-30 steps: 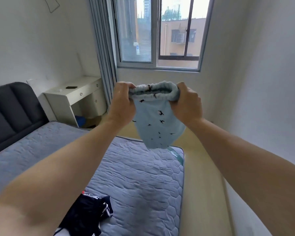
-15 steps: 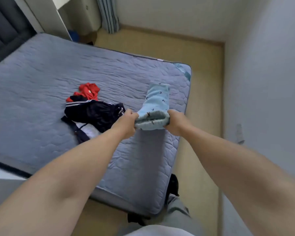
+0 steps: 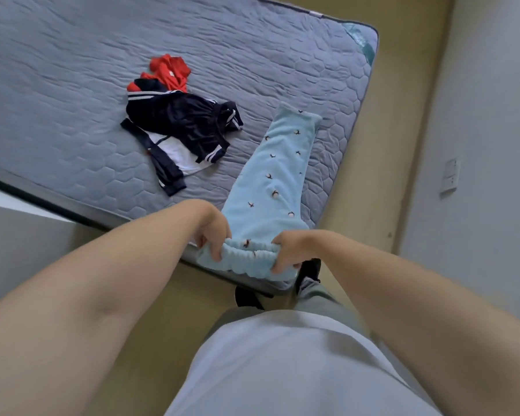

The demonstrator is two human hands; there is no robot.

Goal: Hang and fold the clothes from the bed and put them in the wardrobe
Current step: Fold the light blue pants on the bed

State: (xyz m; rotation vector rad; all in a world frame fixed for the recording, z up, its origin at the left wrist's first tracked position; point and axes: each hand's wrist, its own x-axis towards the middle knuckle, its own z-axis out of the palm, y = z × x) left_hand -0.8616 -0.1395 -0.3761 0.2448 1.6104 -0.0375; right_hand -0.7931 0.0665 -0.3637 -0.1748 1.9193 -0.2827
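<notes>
Light blue pyjama trousers (image 3: 276,178) with small dark prints lie stretched along the right side of the grey quilted mattress (image 3: 72,70), legs pointing away from me. My left hand (image 3: 212,232) grips the left end of the elastic waistband, and my right hand (image 3: 288,250) grips its right end, at the mattress's near edge. A crumpled navy and white jacket (image 3: 183,130) lies in the middle of the bed, with a red garment (image 3: 170,70) just beyond it.
The mattress's near edge runs diagonally across the view. A strip of wooden floor (image 3: 403,145) separates the bed from the white wall (image 3: 493,115) on the right, which carries a switch plate (image 3: 449,177). My feet stand close to the bed corner.
The trousers went from held up in the air before the window to laid out flat on the mattress. My hands drew the waistband back to the near edge and my view tilted down.
</notes>
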